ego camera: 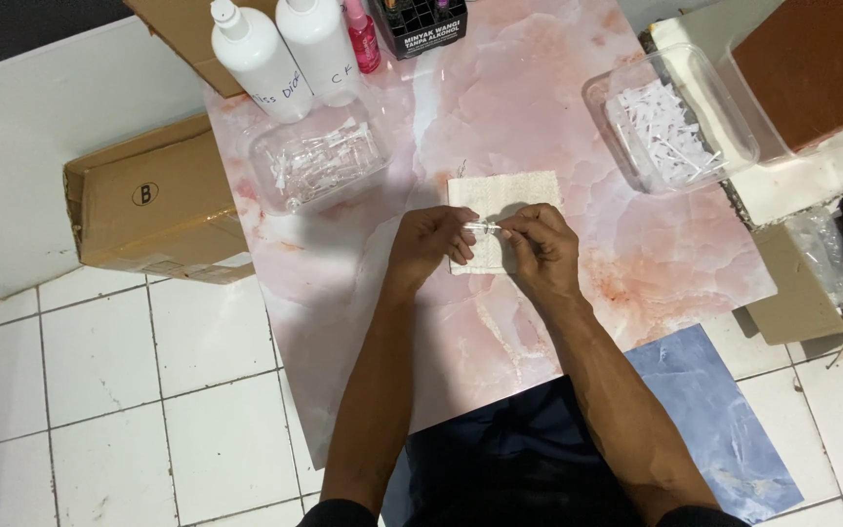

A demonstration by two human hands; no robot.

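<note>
A small clear vial (481,228) is held between the two hands, just above a folded white cloth (501,197) that lies on the pink marbled bench (539,107). The vial's long axis runs roughly left to right, level with the bench, so that one end is met by each hand. It is pinched at its left end by the fingertips of the left hand (433,246), whose fingers are curled together around it. The right hand (541,244) is closed in a pinch at the vial's right end, thumb and forefinger pressed together on or just at its tip; whether a separate small part is held there cannot be told, the piece being too small. Both hands are equally near the vial, each touching it from its own side.

Farther out, to the left of the cloth, a clear plastic tray (319,161) filled with similar clear vials is seen. To the right, well apart, a second clear tray (668,122) holds small white plastic pieces. At the back edge of the bench stand two white bottles (285,54), a pink bottle (361,39) and a dark box (421,24). A cardboard box (153,200) lies on the floor beside the bench.
</note>
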